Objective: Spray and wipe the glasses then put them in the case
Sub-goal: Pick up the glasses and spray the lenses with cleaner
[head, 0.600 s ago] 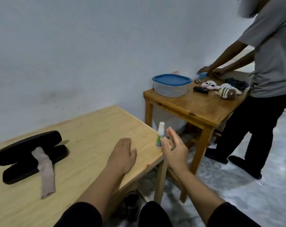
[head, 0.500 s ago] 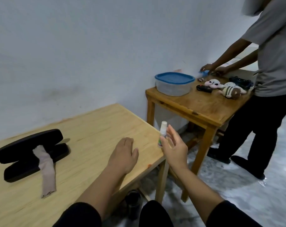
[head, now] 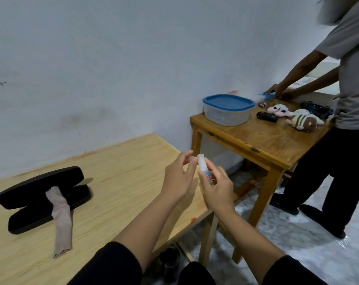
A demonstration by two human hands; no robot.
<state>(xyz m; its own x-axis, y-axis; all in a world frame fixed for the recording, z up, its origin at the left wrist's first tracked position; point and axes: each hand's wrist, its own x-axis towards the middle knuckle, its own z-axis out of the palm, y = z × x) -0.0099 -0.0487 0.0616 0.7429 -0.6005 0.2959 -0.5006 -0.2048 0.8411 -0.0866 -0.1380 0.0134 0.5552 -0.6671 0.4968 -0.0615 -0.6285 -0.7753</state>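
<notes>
upright, small clear spray bottle [head: 203, 168], gripped by right hand [head: 217, 190], left hand [head: 179, 177] open beside

A single wide-angle view looks from the wearer's head forward and down, so both forearms in black sleeves rise from the bottom edge and the bare hands meet close in, near the centre. It faces a pale blue-grey wall [head: 133, 58], with the light plywood table [head: 117, 182] near on the left and a darker wooden side table [head: 256, 138] farther off on the right. The wide lens bends the edges, and no second view shares the scene.
</notes>
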